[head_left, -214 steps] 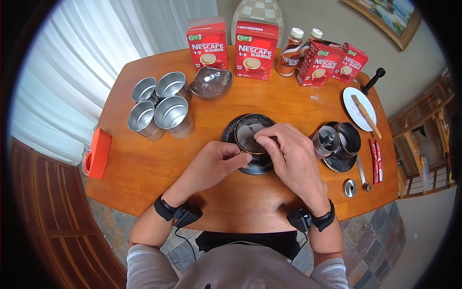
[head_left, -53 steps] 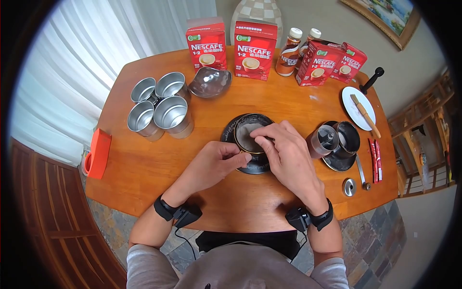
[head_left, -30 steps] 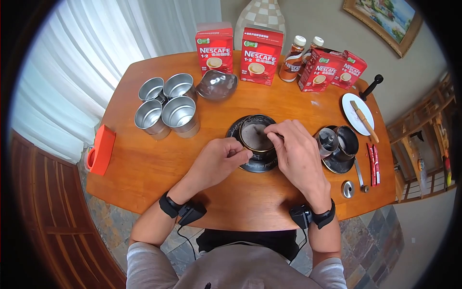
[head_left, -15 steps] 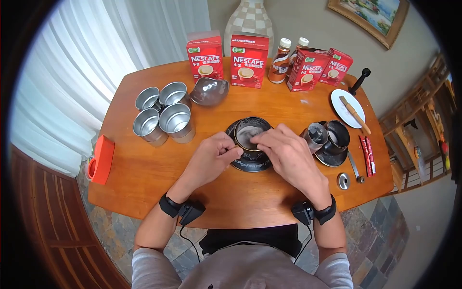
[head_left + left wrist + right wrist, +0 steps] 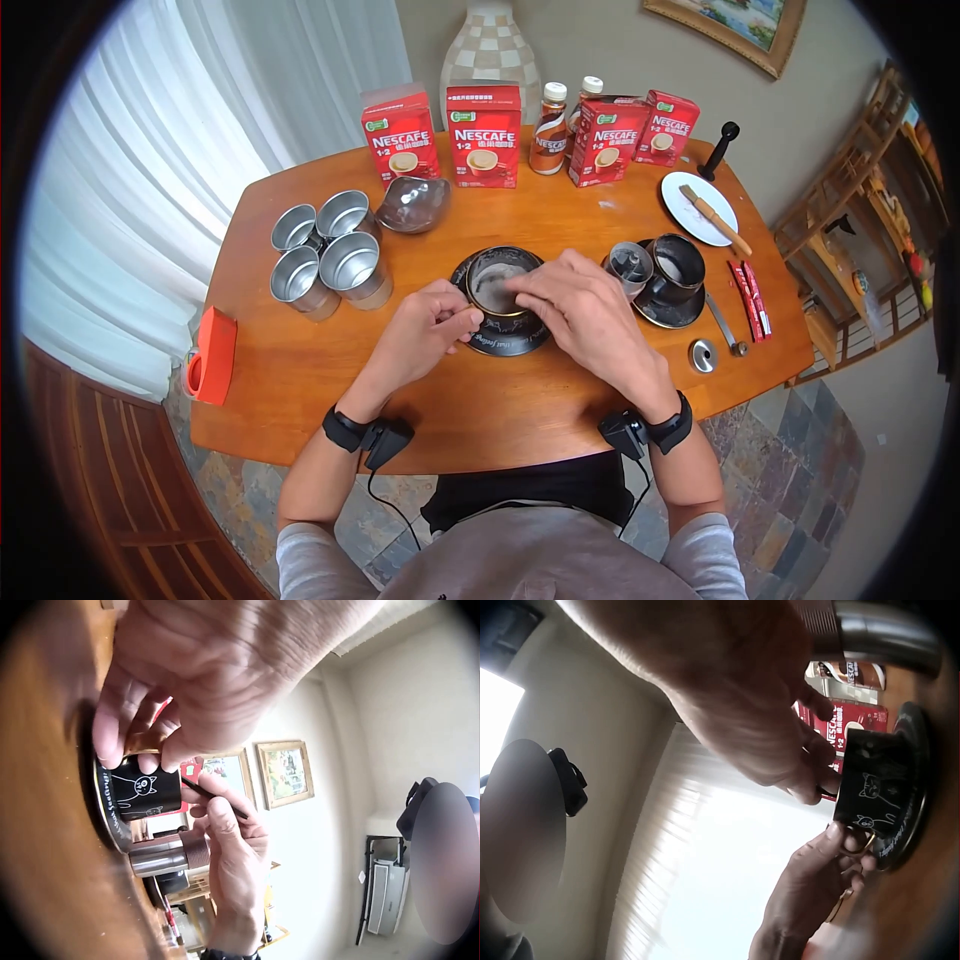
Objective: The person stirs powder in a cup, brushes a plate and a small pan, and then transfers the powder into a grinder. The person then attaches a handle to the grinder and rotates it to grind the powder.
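A black cup (image 5: 150, 796) with white cat drawings stands on a black saucer (image 5: 507, 345); greyish contents (image 5: 492, 290) show inside it. My left hand (image 5: 415, 335) pinches the gold-coloured handle (image 5: 868, 846) on the cup's left side. Over the right part of the rim, my right hand (image 5: 592, 318) holds a thin dark utensil (image 5: 213, 798) between thumb and fingers. Its lower end goes into the cup and is hidden in the left wrist view.
Several metal cups (image 5: 351, 264) stand left, beside a dark bowl (image 5: 414, 203). Red boxes (image 5: 485, 140) and bottles (image 5: 549, 135) line the back. To the right are a grinder (image 5: 630, 268), second black cup (image 5: 679, 262), brush on a white plate (image 5: 682, 215) and red sachets (image 5: 752, 300).
The head view has shifted, so the table's things appear moved leftward and the back ones lower. My right fingers have changed position slightly over the cup; my left hand stays at the handle.
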`<state>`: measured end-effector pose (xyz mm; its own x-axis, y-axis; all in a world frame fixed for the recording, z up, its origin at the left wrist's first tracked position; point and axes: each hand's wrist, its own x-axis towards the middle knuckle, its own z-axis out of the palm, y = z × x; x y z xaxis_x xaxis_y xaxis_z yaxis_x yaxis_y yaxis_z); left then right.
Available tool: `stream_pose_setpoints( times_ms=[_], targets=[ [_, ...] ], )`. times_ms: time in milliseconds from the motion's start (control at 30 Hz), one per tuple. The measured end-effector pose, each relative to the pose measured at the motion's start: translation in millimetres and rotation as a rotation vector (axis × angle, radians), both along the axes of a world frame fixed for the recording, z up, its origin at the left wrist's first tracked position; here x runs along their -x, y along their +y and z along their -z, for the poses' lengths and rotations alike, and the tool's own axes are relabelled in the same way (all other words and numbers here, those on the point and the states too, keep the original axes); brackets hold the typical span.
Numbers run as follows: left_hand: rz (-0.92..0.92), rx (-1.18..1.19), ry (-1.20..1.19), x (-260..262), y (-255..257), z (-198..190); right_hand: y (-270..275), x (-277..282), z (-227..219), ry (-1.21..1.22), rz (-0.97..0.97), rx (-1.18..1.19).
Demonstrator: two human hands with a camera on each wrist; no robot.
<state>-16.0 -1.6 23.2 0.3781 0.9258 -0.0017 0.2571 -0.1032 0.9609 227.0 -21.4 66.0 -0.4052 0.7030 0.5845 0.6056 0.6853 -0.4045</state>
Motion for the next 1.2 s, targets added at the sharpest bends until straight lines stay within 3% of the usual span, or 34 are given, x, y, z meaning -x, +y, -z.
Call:
stream_pose_setpoints(
  times_ms=[133, 333, 433, 533, 733, 833, 1200],
  targets=[
    [0.032, -0.04, 0.039, 8.0, -4.1, 1.4, 4.1, 4.6, 8.8, -0.017, 0.068, -0.091],
    [0.004, 0.015, -0.043, 9.3, -4.5, 7.5, -5.0, 6.1, 4.4, -0.025, -0.14, 0.009],
    [0.001, 0.012, -0.028, 8.7, -4.7, 7.3, -4.1, 1.8, 2.2, -0.005, -0.099, 0.047],
    [0.002, -0.004, -0.036, 6.9, -7.1, 5.5, -2.8, 6.8, 3.5, -0.059, 0.088, -0.018],
    [-0.031, -0.014, -0.063, 7.9, -6.2, 7.1, -10.8, 0.2, -2.5, 0.001, -0.044, 0.048],
    [-0.038, -0.003, -0.096, 7.9, -4.1, 8.4, -4.5, 4.3, -0.7, -0.03, 0.075, -0.002],
    [0.023, -0.168, 0.007, 10.7, -1.1, 14.7, -18.5, 7.3, 1.8, -0.034, 0.114, -0.063]
  ],
)
